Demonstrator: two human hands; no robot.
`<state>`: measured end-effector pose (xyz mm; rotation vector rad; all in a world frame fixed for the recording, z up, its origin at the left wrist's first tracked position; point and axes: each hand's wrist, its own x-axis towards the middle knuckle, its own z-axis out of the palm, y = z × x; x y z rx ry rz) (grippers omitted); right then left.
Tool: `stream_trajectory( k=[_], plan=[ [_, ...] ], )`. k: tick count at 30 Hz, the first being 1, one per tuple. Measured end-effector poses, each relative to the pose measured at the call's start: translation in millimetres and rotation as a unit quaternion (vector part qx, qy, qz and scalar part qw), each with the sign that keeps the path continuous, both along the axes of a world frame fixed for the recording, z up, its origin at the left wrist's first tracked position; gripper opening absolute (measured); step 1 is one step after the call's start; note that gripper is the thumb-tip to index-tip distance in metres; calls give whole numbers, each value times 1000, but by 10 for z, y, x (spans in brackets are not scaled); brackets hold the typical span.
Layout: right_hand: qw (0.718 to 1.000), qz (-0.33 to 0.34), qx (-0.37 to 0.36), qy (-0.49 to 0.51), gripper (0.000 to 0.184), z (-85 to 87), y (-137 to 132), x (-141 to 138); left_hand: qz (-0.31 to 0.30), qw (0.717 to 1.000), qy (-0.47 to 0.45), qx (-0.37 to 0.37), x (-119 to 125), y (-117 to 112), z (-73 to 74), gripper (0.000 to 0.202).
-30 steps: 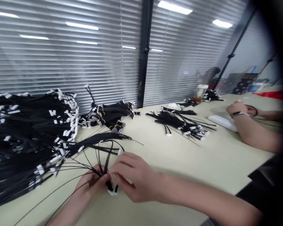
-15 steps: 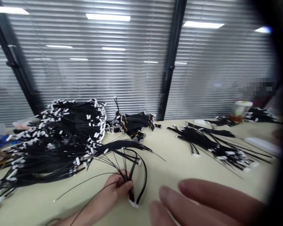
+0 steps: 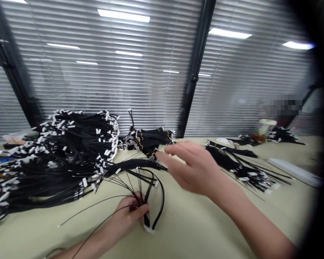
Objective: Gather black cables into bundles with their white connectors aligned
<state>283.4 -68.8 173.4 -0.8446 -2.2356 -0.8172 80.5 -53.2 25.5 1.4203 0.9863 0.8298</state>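
Note:
My left hand (image 3: 133, 208) is closed round a black wire harness (image 3: 147, 216) just above its white connector (image 3: 149, 229), low in the middle of the view. Loose wires fan out from that grip, up and to the left. Held out over the table, my right hand (image 3: 190, 167) has its fingers apart and nothing visible in them. Its fingertips point at the far end of a loose bundle of black wires (image 3: 140, 164), but I cannot tell whether they touch it. Behind them lie black bundles with yellow bands (image 3: 153, 138).
A large heap of black cables with white connectors (image 3: 72, 147) covers the table's left side. More black cables (image 3: 237, 167) lie to the right, beside a long white object (image 3: 294, 172). A lidded cup (image 3: 264, 129) stands behind, near the window blinds (image 3: 108, 79).
My right hand has moved from the near right foreground forward and left over the table. The left hand keeps its hold on the wire harness. The view has shifted slightly.

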Motion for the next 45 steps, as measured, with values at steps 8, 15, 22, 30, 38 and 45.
stream_trajectory(
  k=[8, 15, 22, 30, 38, 45],
  plan=[
    [905, -238, -351, -43, 17, -1005, 864, 794, -4, 1000, -3, 6, -1, -8, 58, 27],
    [889, -180, -412, 86, 16, -1428, 894, 854, -40, 999, -31, -3, 7, -9, 68, 31],
    [843, -61, -396, 357, 20, -1148, 785, 881, -38, 999, -10, -13, -2, 3, 46, 33],
    [637, 146, -531, 539, 18, -1139, 104, 46, -11, 1000, 1, 6, -3, -50, 54, 23],
    [700, 75, -582, 408, 10, -1435, -27, -220, -22, 999, 27, 18, -21, -50, 34, 17],
    [700, 45, -591, 398, 9, -1451, -72, -252, -28, 999, 29, 7, -32, -72, 97, 14]
  ],
)
